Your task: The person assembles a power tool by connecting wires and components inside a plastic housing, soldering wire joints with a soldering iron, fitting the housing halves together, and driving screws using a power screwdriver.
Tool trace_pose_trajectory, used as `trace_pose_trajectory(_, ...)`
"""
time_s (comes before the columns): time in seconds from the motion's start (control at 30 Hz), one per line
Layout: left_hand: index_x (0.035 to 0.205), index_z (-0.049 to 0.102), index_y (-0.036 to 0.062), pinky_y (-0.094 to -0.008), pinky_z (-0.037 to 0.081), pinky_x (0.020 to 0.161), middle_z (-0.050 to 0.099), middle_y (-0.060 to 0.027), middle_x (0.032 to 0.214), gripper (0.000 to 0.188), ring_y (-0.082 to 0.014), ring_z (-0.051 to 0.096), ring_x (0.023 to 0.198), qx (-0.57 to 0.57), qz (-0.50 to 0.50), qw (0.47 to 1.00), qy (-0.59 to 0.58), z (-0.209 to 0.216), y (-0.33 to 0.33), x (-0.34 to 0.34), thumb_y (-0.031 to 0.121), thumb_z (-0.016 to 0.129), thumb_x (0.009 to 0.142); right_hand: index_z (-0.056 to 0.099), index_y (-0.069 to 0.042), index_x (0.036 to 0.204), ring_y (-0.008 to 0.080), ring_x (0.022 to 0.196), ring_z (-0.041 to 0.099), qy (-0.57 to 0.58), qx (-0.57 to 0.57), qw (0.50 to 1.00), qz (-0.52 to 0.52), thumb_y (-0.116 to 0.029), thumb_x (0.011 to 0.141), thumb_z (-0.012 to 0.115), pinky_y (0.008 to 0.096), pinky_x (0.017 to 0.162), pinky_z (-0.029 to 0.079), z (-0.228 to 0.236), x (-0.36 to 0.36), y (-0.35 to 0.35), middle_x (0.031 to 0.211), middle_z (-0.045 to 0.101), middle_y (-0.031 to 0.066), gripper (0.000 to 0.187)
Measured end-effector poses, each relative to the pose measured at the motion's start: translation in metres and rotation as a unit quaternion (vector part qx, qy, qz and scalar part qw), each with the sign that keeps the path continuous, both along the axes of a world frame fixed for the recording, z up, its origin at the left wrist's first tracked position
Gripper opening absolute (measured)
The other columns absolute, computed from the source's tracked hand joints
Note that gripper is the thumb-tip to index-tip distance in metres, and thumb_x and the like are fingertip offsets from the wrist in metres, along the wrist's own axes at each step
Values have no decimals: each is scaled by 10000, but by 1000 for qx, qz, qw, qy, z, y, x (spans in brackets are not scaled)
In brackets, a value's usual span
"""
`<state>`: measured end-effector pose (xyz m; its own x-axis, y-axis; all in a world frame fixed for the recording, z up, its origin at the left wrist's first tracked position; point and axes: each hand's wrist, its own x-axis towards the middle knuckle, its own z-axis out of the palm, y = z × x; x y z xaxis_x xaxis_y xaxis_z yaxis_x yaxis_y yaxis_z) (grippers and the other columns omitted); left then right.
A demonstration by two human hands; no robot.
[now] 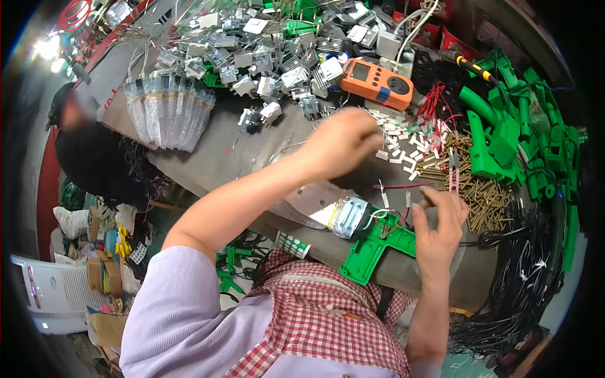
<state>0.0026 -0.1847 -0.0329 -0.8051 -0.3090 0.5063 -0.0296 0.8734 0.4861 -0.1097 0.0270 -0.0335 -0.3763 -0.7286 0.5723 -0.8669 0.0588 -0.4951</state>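
My left hand [346, 143] reaches over the bench beside a scatter of small white sleeves [403, 142]. Its fingers are curled and smeared by motion, so whatever they hold does not show. My right hand [439, 220] hovers by the right end of a green plastic housing half [365, 255], thumb and forefinger apart, nothing visible between them. Wires run inside the housing. A metal and black motor-like part [348, 216], partly wrapped in clear bubble film, sits at its upper left. A red and black wire [406, 186] with white sleeves lies between my hands. Pink-handled pliers [454, 176] touch the screws near my right fingers.
Brass-coloured screws [485, 205] and black cables [529, 290] lie to the right, with green housings [504, 138] beyond. An orange meter [378, 83] stands by a heap of metal-and-white parts [271, 60]. Bubble-wrapped pieces [169, 110] lie at the far left. Another person [88, 145] sits there.
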Motion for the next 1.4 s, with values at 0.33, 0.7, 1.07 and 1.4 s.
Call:
trace_pose_trajectory(0.33,1142,557,59,-392,435,869,609,-113,1034,500,-283,542,1006,-246,229,942,-4,-3,-93,0,146,747,688,624,-47,987,224,796,513,-70,5,997,-20,-32,774,654,350,837,368,6,1,-3,777,566,58,216)
trace_pose_trajectory(0.7,1232,532,12,-314,496,850,633,-130,1106,411,-168,610,1007,126,-35,987,-91,68,4,63,62,649,841,591,-29,1135,300,958,586,-56,-28,989,131,-186,770,727,378,823,475,69,14,-39,1034,609,135,421)
trace_pose_trajectory(1.07,829,584,28,-323,453,544,558,-101,678,291,-234,568,589,127,53,977,163,51,59,50,309,660,848,581,9,1057,183,589,591,-234,-65,964,108,-155,886,618,305,556,471,52,53,-40,745,611,116,239)
trace_pose_trajectory(1.4,701,530,40,-364,414,486,498,-99,609,304,-289,520,525,-5,7,961,277,46,56,19,247,537,923,555,1,1054,267,522,591,-124,-159,979,31,-150,944,509,341,491,443,48,53,-46,627,560,111,193)
